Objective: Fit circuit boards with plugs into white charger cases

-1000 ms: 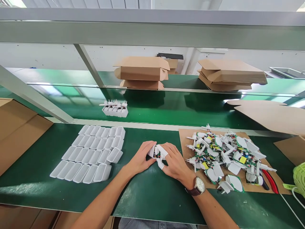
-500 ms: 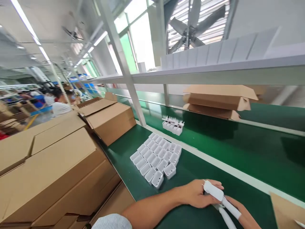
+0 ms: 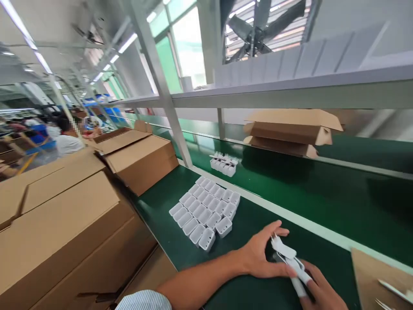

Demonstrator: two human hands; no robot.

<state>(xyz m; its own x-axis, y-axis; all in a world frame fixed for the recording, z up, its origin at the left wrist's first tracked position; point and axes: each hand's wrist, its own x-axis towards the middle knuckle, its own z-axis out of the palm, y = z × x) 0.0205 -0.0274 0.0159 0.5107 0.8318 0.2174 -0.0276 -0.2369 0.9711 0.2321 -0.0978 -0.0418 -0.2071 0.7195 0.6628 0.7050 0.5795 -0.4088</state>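
Note:
My right hand (image 3: 322, 289) grips a small white plastic piece with thin prongs (image 3: 285, 250) between its fingertips, which appear covered in white finger sleeves. My left hand (image 3: 258, 255) is spread around the far side of that piece. Its thumb tip reaches the piece near the right fingertips, while the other fingers stand away from it. The exact kind of the piece is hard to make out. Left of the hands, rows of small white open-topped plastic cases (image 3: 200, 211) lie on the green work surface (image 3: 155, 193); several have little holes inside.
White cases with thin parts on top (image 3: 224, 164) sit on the green belt (image 3: 290, 185) beyond a pale rail. Cardboard boxes (image 3: 64, 232) stand at left, with folded cartons (image 3: 290, 129) behind. Cardboard with white sticks (image 3: 383, 275) lies at right. A person (image 3: 67, 137) sits far left.
My left hand has opened, its fingers lifting off the white piece and spreading apart. The right hand has moved slightly up and left with the piece. The view has shifted a little.

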